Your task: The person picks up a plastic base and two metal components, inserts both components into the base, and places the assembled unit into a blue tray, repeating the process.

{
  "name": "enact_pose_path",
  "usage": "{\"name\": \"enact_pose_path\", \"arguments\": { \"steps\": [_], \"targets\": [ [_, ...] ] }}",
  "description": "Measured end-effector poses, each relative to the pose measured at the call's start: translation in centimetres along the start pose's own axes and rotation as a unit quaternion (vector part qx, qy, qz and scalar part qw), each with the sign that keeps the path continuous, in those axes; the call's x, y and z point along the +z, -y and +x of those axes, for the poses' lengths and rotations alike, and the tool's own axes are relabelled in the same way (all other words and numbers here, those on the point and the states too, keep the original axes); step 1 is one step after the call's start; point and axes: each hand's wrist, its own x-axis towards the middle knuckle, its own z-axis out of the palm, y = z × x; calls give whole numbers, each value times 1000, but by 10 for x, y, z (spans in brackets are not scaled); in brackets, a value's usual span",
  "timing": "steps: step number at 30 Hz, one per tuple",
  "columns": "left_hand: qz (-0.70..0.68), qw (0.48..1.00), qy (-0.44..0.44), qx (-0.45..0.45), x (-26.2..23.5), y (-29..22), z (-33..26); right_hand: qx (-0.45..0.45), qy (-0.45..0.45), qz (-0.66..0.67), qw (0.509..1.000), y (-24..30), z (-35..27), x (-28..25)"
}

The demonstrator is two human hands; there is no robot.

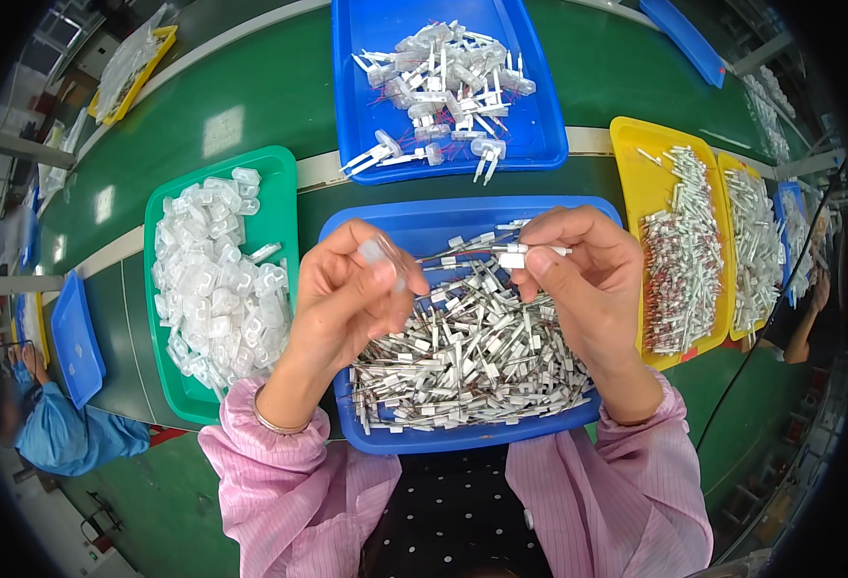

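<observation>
My left hand (332, 308) pinches a small translucent plastic shell (378, 250), partly covered by the fingers. My right hand (588, 289) grips a slim white wired connector piece (513, 259) between thumb and fingers, with thin dark and reddish wires reaching toward the left hand. Both hands are raised above a blue tray (414, 441) heaped with similar white wired pieces (472, 356). Left of it, a green tray (284, 183) holds a pile of translucent shells (214, 260). Beyond stands another blue tray (357, 125) with shells joined to white pieces (448, 77).
At the right are a yellow tray (626, 144) of white and reddish pieces (679, 250) and a second yellow tray (729, 173). The green work surface (217, 96) curves behind. A person in blue (72, 429) sits at far left; another person's arm (805, 323) shows at far right.
</observation>
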Motion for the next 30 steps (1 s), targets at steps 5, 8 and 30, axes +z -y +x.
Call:
{"name": "enact_pose_path", "arguments": {
  "steps": [5, 8, 30],
  "targets": [
    [111, 978, -175, -15, 11, 5, 5, 37, 18, 31, 999, -11, 0, 1],
    [112, 979, -166, -50, 28, 20, -2, 112, 106, 201, 967, -23, -4, 14],
    [-40, 999, 16, -26, 12, -1, -4, -85, 31, -98, 991, 2, 1, 2]
  ]
}}
